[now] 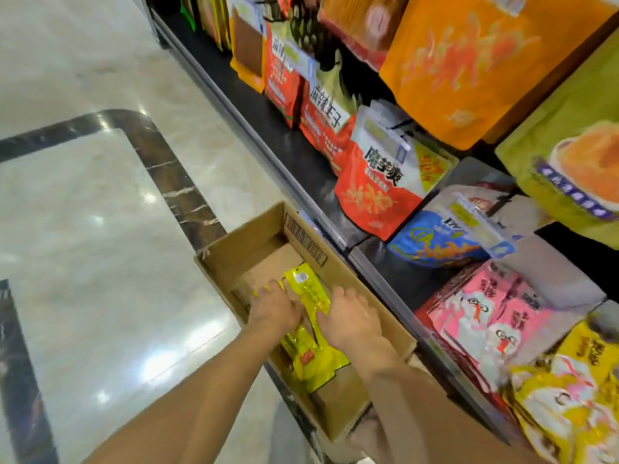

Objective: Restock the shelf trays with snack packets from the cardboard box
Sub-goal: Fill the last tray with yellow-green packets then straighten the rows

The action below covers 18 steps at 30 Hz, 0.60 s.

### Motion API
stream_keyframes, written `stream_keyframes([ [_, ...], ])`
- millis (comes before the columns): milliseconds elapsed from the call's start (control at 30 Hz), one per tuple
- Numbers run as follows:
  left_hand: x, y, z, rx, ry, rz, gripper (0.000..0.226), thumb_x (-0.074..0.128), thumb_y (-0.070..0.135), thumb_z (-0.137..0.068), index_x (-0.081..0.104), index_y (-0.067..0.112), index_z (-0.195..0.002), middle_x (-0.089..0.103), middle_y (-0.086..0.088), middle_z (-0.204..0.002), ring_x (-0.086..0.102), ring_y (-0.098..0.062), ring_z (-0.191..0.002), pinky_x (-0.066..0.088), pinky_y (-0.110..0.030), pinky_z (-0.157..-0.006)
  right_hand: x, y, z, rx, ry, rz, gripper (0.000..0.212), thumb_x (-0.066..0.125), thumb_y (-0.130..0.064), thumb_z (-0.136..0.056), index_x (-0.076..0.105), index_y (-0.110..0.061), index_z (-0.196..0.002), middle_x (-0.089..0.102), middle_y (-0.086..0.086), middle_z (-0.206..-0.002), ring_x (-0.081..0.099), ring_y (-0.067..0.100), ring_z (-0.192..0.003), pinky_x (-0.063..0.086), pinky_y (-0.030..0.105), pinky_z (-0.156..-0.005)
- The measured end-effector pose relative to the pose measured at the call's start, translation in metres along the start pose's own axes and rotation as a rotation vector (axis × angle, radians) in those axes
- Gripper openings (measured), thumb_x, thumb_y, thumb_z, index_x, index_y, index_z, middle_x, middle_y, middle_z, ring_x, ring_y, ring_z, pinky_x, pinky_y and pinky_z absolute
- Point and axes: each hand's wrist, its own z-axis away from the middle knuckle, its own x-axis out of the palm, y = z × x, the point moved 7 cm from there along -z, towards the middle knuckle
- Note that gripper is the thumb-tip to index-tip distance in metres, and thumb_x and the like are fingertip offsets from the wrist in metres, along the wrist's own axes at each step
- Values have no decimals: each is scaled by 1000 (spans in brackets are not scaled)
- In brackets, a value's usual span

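Pressed the left grip [274,308] palm-down onto a loose pile of yellow snack packets [306,291], fingers reaching over the pile's left edge. Could not tell whether those fingers curled round anything, since the back of the hand hid them. Laid the right grip [351,318] just beside it on the pile's right side, fingers spread and fairly straight, apart and not clamped on a packet. Bracketed the pile from both sides, probably to square the slippery packets together and lift several at once, not one by one.

Found the packets low inside the cardboard box [234,249], lying flat on its bottom from under the wrists to about the middle, with bare cardboard at the far end. Judged from that a box nearly emptied.

Had the box standing on the marble floor [83,212], close against the foot of the shelf [294,155], presumably to shorten each carry. Faced, on the right, shelf trays [552,279] with pink packets [485,309] and yellow-and-white bags [576,380] propped up, fronts outward, most likely for shoppers to read.
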Motion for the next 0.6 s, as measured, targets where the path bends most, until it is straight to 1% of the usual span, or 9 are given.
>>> stream_keyframes([
  [100, 31, -10, -19, -115, -62, 144, 64, 54, 43, -96, 35, 0, -139, 48, -23, -139, 49, -38, -128, 42, -38, -101, 29, 13, -15, 19, -30, -40, 62, 48, -50, -98, 36, -14, -147, 43, 11, -146, 39, 33, -136, 38, 48, -105],
  [167, 55, -17, -31, -215, -129, 275, 69, 55, 45, -95, 34, -1, -142, 50, -20, -140, 51, -35, -128, 44, -34, -97, 47, 21, -25, 32, -43, -107, 66, 46, -52, -98, 31, -14, -151, 45, 11, -146, 40, 33, -135, 39, 48, -105],
  [233, 78, -20, -41, -281, -186, 362, 77, 57, 51, -90, 36, -3, -141, 51, -16, -138, 52, -32, -127, 45, -33, -101, 66, 27, -32, 53, -71, -181, 67, 43, -52, -99, 29, -15, -153, 43, 11, -149, 39, 33, -136, 38, 48, -106],
  [300, 99, -24, -47, -365, -213, 428, 90, 56, 58, -86, 32, -7, -144, 46, -18, -143, 49, -32, -130, 43, -37, -107, 83, 32, -37, 70, -103, -222, 67, 42, -53, -99, 30, -16, -153, 37, 10, -155, 35, 32, -140, 35, 48, -110],
  [400, 125, -35, -54, -480, -211, 307, 80, 39, 55, -100, 25, -6, -150, 27, -21, -155, 35, -35, -141, 34, -38, -115, 103, 40, -46, 85, -140, -263, 70, 44, -53, -99, 25, -16, -156, 30, 9, -159, 29, 32, -144, 32, 47, -114],
  [467, 129, -36, -56, -539, -132, 247, 68, 37, 49, -102, 33, 1, -150, 29, -17, -153, 31, -34, -140, 32, -38, -114, 113, 46, -52, 98, -155, -280, 73, 46, -52, -99, 21, -16, -157, 27, 9, -160, 27, 32, -145, 30, 46, -116],
  [533, 138, -36, -54, -620, -91, 355, 62, 49, 38, -99, 36, 2, -147, 35, -15, -147, 34, -33, -136, 38, -38, -108, 122, 51, -58, 114, -164, -302, 75, 48, -52, -99, 19, -16, -158, 23, 10, -161, 24, 32, -146, 29, 44, -116],
  [567, 144, -36, -51, -662, -92, 482, 62, 56, 31, -97, 33, 3, -147, 37, -17, -146, 38, -34, -135, 40, -38, -103, 126, 52, -60, 121, -165, -312, 77, 50, -53, -98, 19, -16, -158, 22, 10, -161, 23, 32, -147, 29, 44, -116],
  [600, 151, -37, -52, -682, -89, 594, 69, 61, 26, -95, 25, 1, -148, 37, -18, -147, 40, -35, -135, 42, -38, -100, 129, 54, -62, 125, -162, -317, 78, 51, -53, -97, 19, -17, -158, 20, 10, -161, 22, 32, -146, 30, 44, -116],
])
